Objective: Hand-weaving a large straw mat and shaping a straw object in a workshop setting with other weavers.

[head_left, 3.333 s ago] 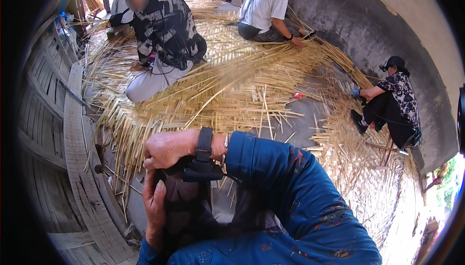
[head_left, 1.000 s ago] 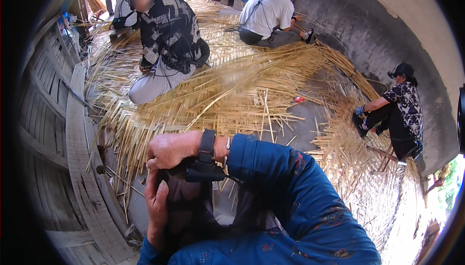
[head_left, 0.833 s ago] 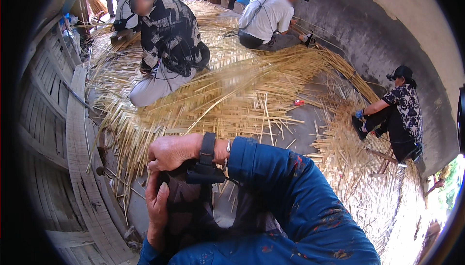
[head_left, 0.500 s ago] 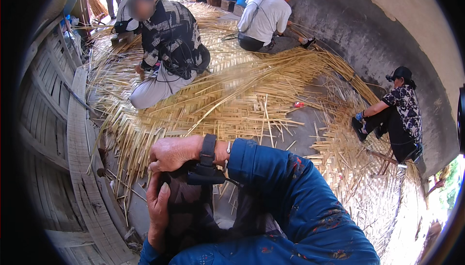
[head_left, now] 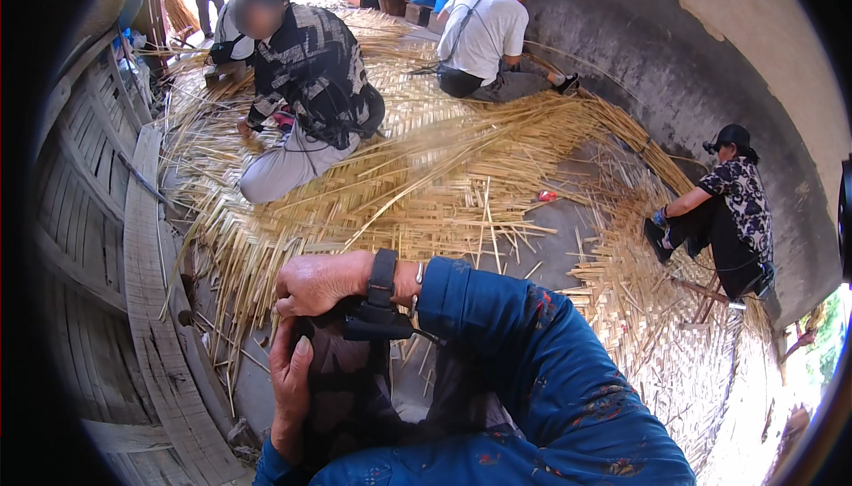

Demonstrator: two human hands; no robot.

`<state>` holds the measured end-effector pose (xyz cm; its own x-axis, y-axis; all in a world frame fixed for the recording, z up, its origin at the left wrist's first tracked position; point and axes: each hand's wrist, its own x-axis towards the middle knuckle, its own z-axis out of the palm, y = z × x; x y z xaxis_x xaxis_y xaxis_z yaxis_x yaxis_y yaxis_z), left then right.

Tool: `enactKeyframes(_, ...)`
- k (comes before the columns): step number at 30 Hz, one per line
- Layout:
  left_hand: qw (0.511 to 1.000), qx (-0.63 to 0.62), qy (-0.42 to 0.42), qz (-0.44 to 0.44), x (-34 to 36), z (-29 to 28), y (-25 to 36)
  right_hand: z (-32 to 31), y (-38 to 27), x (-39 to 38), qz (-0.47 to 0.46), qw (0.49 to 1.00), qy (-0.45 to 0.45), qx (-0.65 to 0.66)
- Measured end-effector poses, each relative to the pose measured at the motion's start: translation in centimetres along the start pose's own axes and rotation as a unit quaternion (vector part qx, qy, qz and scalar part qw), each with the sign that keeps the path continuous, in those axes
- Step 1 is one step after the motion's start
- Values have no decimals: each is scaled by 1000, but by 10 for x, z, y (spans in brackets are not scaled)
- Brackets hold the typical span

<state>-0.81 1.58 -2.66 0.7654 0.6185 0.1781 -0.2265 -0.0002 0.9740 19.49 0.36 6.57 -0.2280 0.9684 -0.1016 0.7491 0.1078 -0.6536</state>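
Note:
My right hand (head_left: 318,280) is bent over with its fingers curled down, right by the fingertips of my left hand (head_left: 287,384). The left hand points upward, its thumb lying along the inner side and its fingers closed together. Whatever lies between the two hands is hidden. Round my right wrist goes a black strap (head_left: 382,276) with a small dark device (head_left: 377,323) under it and a metal bracelet (head_left: 417,284) beside it. Dark, shadowed cloth shows below both hands. Just beyond them spreads a woven straw-coloured mat (head_left: 382,230) with loose strip ends.
A person in a patterned jacket (head_left: 311,78) crouches on the mat. Farther off sits one in a white shirt (head_left: 484,33); another sits by the curved wall (head_left: 612,42) at right. Wooden planks (head_left: 146,291) run along my left. Loose split strips (head_left: 497,144) lie across the mat.
My hands stay in nearly the same place. The person in the patterned jacket has shifted an arm slightly left and lower. The person in the white shirt has moved their head a little.

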Motion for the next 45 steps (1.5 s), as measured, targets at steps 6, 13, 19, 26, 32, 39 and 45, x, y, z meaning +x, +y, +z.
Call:
enactKeyframes(6,1000,15,-6,-3,1,-1,0,1,3,1,-8,1000,2,4)
enactKeyframes(13,1000,-8,-11,-1,0,0,2,4,5,-1,-52,998,29,2)
enactKeyframes(19,1000,1,-12,4,-1,0,12,2,1,4,-16,1000,-2,6)
enactKeyframes(26,1000,11,2,-2,-4,-5,8,1,-4,6,2,1000,-19,-1)
enactKeyframes(32,1000,-8,8,-15,-6,-7,4,7,3,8,-33,999,5,3)
enactKeyframes(39,1000,-15,-2,-15,-4,-8,3,7,2,8,-35,999,13,-1)
enactKeyframes(45,1000,15,9,20,-4,-4,2,7,1,6,-30,999,15,-3)
